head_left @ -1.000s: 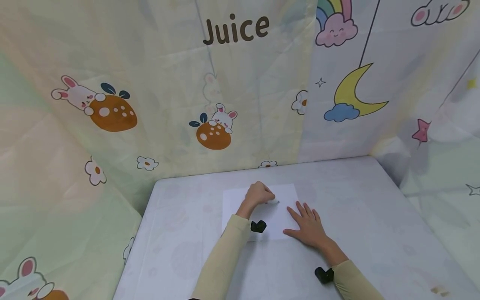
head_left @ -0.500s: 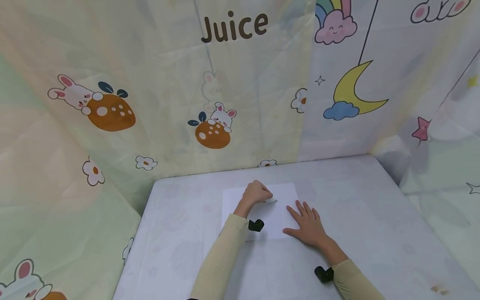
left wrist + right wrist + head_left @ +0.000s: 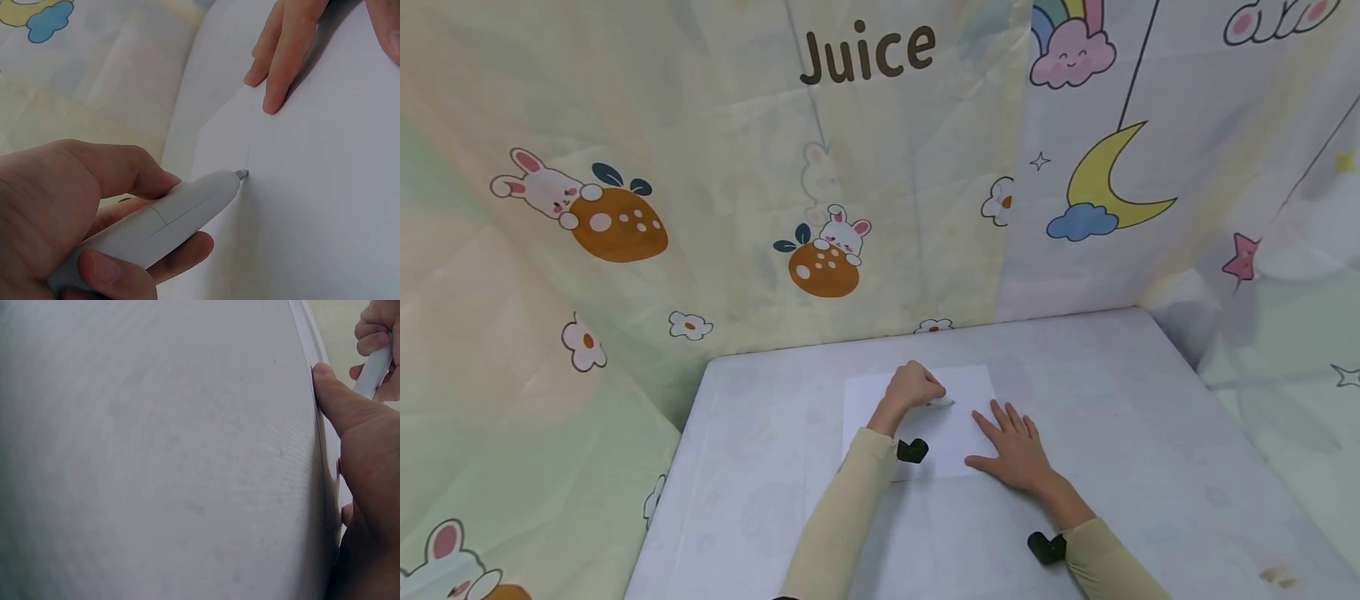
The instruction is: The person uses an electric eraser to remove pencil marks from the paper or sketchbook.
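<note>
A sheet of white paper [image 3: 951, 442] lies on the table in the head view. Over its upper middle, my left hand [image 3: 913, 386] grips a thick white pen [image 3: 190, 206] with a tapered end and a small grey tip. In the left wrist view that tip meets the paper, and a faint thin line runs up from it. My right hand [image 3: 1018, 454] lies with fingers spread at the sheet's right edge, fingertips on the paper. The right wrist view shows the right thumb [image 3: 340, 397] along the paper's border.
A pale cloth covers the table [image 3: 775, 417], with a small brownish mark [image 3: 1277, 577] at lower right. Behind it hangs a printed curtain [image 3: 730, 167]. Black wrist mounts [image 3: 913, 451] stick out beside both sleeves.
My left hand and the pen have shifted slightly left over the paper, mostly in the first half second. The right hand stays in place.
</note>
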`<state>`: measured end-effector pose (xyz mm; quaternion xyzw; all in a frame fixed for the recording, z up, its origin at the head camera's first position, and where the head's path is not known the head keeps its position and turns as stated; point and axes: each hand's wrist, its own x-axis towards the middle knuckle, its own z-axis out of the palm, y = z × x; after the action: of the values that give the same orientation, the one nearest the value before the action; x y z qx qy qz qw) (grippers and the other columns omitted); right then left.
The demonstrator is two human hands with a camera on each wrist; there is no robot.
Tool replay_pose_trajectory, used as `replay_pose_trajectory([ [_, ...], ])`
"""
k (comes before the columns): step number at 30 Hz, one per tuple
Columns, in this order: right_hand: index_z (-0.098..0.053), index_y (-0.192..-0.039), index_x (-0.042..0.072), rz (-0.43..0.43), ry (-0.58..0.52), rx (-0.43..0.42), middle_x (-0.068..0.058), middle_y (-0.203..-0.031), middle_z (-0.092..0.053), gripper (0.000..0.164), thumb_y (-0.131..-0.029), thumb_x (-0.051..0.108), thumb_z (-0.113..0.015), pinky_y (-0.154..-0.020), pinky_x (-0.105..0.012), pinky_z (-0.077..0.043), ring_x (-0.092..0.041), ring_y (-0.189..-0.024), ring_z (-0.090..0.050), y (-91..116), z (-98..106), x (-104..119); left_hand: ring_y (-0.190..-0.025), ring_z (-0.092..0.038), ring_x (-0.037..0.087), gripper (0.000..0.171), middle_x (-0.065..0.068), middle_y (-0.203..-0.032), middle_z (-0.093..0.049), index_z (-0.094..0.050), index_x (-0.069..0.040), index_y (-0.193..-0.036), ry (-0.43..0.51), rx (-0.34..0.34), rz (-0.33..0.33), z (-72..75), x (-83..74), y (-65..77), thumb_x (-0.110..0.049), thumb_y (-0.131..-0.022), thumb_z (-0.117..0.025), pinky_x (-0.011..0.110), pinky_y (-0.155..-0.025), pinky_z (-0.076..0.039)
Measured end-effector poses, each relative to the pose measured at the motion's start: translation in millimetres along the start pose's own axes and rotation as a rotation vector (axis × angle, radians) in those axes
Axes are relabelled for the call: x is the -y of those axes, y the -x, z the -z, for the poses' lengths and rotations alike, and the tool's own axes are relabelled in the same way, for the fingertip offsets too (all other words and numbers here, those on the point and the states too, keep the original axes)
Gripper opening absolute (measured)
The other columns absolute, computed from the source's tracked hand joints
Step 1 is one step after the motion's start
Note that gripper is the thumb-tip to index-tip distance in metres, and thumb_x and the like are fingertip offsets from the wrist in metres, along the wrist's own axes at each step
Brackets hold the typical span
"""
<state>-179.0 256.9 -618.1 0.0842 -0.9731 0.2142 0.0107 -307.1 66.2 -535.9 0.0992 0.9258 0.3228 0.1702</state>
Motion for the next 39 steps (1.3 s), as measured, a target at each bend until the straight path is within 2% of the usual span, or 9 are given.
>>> replay_pose_trajectory([
  [11, -0.043, -0.147, 0.012, 0.005, 0.004, 0.005, -0.023, -0.156, -0.022, 0.086, -0.080, 0.062, -0.066, -0.107, -0.065, -0.005, -0.046, -0.142, -0.011, -2.3, 1.1, 3.7, -0.063, -0.061, 0.013, 0.015, -0.004, -0.076, -0.068, -0.079, -0.013, -0.084, 0.005, 0.002, 0.001, 11.0, -2.7, 4.1, -0.027, -0.082, -0.073, 0.031, -0.058, -0.048],
  [19, -0.043, -0.148, 0.013, 0.022, -0.001, 0.007, -0.022, -0.156, -0.022, 0.086, -0.081, 0.062, -0.066, -0.107, -0.064, -0.005, -0.045, -0.142, -0.011, -4.6, 0.7, 6.6, -0.063, -0.062, 0.013, 0.014, -0.004, -0.074, -0.068, -0.080, -0.013, -0.084, 0.015, 0.021, -0.006, 10.7, -3.3, 5.4, -0.026, -0.080, -0.075, 0.031, -0.058, -0.046],
  [25, -0.043, -0.147, 0.012, 0.016, -0.002, 0.012, -0.023, -0.156, -0.022, 0.086, -0.080, 0.061, -0.066, -0.107, -0.065, -0.004, -0.046, -0.142, -0.010, -5.6, 0.1, 8.1, -0.062, -0.063, 0.015, 0.013, -0.004, -0.070, -0.067, -0.080, -0.013, -0.082, 0.009, -0.013, 0.008, 15.3, -2.8, 8.4, -0.025, -0.080, -0.074, 0.031, -0.057, -0.046],
  [34, -0.042, -0.148, 0.012, 0.010, 0.011, 0.019, -0.023, -0.156, -0.021, 0.087, -0.081, 0.063, -0.065, -0.107, -0.065, -0.004, -0.046, -0.142, -0.010, -7.2, -0.9, 7.4, -0.061, -0.061, 0.013, 0.014, -0.004, -0.071, -0.067, -0.080, -0.014, -0.082, 0.010, -0.012, -0.012, 10.1, -0.1, 3.7, -0.026, -0.080, -0.074, 0.030, -0.056, -0.046],
  [39, -0.043, -0.147, 0.010, -0.007, 0.007, 0.007, -0.025, -0.155, -0.022, 0.087, -0.081, 0.063, -0.065, -0.106, -0.066, -0.005, -0.048, -0.141, -0.011, 1.4, 2.0, 3.1, -0.060, -0.060, 0.012, 0.013, -0.004, -0.072, -0.067, -0.080, -0.014, -0.081, 0.002, -0.037, 0.014, -0.8, -2.4, 2.3, -0.026, -0.080, -0.075, 0.030, -0.055, -0.046],
])
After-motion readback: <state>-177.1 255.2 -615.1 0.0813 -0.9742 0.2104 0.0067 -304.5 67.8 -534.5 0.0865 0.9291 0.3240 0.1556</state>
